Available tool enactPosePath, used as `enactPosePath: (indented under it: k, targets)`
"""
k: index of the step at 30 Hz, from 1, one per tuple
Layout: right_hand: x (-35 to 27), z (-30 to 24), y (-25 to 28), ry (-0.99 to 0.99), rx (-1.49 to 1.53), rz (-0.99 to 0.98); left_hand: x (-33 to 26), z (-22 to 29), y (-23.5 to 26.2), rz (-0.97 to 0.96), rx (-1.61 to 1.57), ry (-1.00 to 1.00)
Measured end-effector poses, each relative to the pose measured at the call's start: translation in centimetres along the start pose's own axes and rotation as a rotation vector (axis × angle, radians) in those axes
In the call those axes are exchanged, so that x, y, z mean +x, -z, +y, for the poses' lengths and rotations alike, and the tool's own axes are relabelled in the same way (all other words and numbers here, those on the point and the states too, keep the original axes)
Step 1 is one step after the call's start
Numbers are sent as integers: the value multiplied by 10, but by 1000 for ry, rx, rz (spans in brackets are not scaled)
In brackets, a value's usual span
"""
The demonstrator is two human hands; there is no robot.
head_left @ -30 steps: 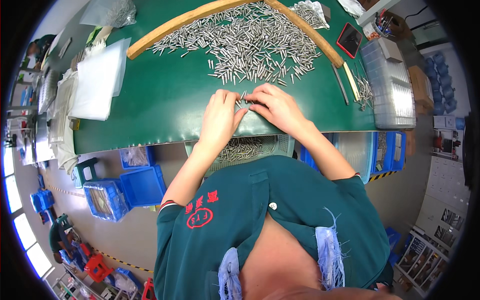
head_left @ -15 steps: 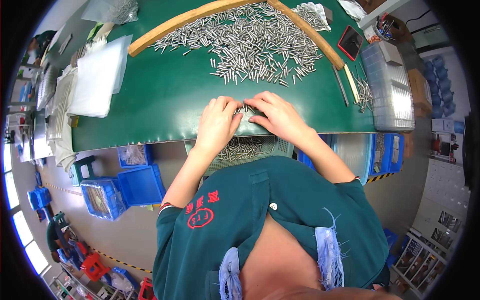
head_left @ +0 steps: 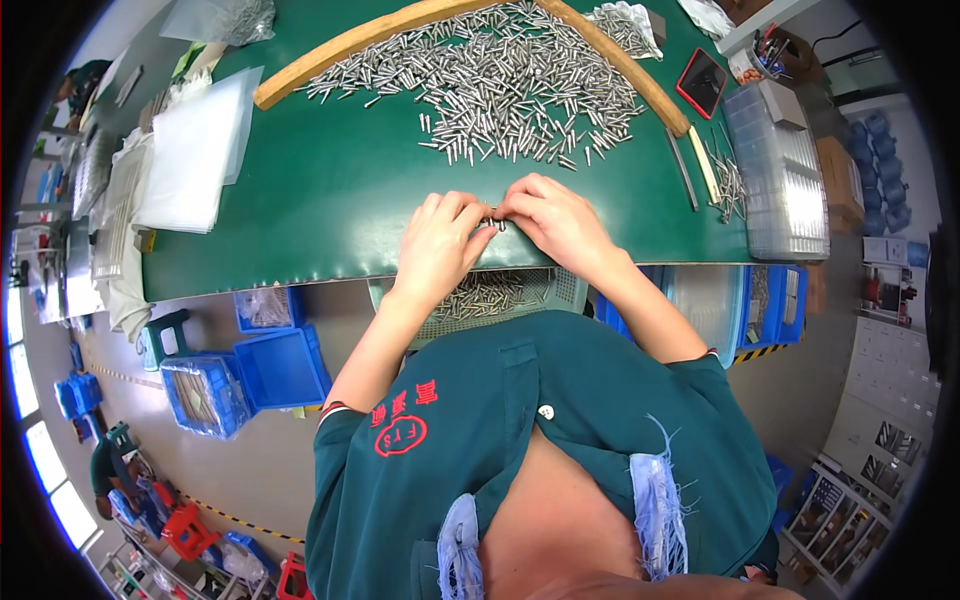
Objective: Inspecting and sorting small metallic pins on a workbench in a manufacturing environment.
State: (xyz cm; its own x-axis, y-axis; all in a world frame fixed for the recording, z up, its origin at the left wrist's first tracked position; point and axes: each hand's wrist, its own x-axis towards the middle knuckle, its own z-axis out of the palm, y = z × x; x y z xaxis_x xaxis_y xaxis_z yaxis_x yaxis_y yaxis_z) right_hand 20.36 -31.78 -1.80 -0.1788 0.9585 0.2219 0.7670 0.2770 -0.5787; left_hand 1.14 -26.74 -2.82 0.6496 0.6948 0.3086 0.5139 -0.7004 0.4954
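A: Hands, quick, what are they doing?
B: Left hand and right hand are working close together over the worktop, by the middle of its near edge, fingertips almost meeting around a few small metal pins; fingers are partly covering these, so can't tell if either hand is clamping any
A: Other metal?
B: Big pile is spreading toward the far edge, with a left wooden strip and a right wooden strip bordering it
A: Sides?
B: Red-edged phone is lying toward the far right corner, clear plastic boxes are standing at the right edge, white sheets are lying toward the left edge
A: Below?
B: Green basket is holding more metal pieces just under the near edge
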Motion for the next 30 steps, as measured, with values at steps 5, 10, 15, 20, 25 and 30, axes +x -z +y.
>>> enactPosePath:
  k: [5, 10, 15, 20, 25, 30]
  targets:
    - [-2, -1, 7, -64, -80, 44, -2, 1, 1, -16, -35, -30]
    - [-8, -17, 6, -91, -25, -37, -4, 4, 2, -23, -73, -34]
    - [-2, -20, -1, -92, -90, -70, -9, 5, 13, 29, -67, 88]
    - [-3, -14, 1, 21, -110, -65, -15, 1, 12, -43, 6, 70]
    - [-4, -18, 0, 23, -150, -19, -12, 5, 9, -100, -61, 136]
    - [-4, -25, -11, -21, -210, 42, -15, 0, 15, -48, -70, 82]
